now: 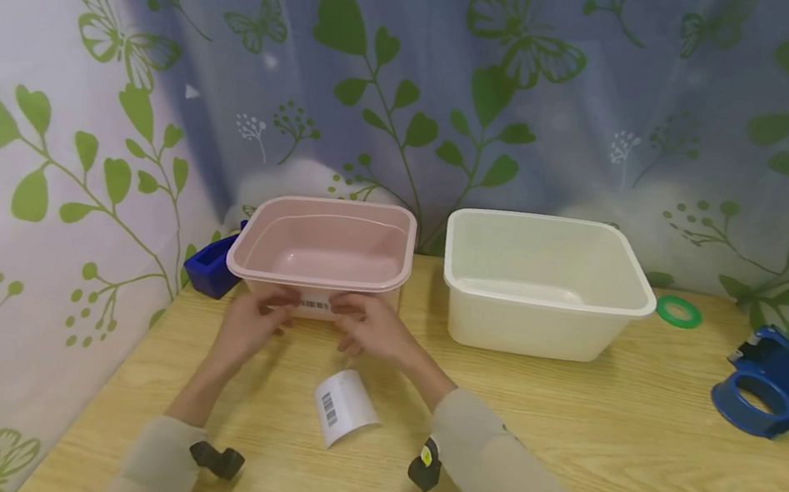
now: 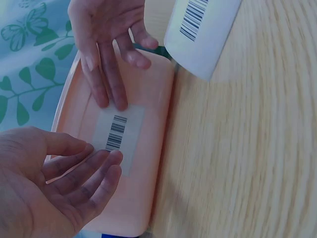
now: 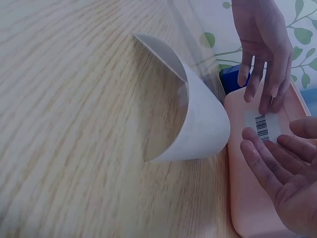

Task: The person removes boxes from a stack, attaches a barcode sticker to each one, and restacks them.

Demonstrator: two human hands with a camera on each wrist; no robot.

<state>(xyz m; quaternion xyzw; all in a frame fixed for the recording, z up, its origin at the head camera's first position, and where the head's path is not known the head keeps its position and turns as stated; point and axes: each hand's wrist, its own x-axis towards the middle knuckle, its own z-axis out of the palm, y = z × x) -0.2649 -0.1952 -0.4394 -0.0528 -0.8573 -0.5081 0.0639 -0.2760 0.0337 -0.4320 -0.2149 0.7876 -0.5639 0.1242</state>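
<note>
The fingers (image 2: 94, 173) of the left hand (image 1: 247, 326) are softly bent, and those of the right hand (image 1: 377, 328) are mostly straight; nothing is seen to be pinched. Between them lies the striped sticker (image 2: 130, 144), its long side running from hand to hand, both equally near. It is stuck on the front of the pink tub (image 1: 334, 246). Closer in, a curled paper (image 1: 351, 406) is held up by the counter (image 1: 564, 438).
</note>
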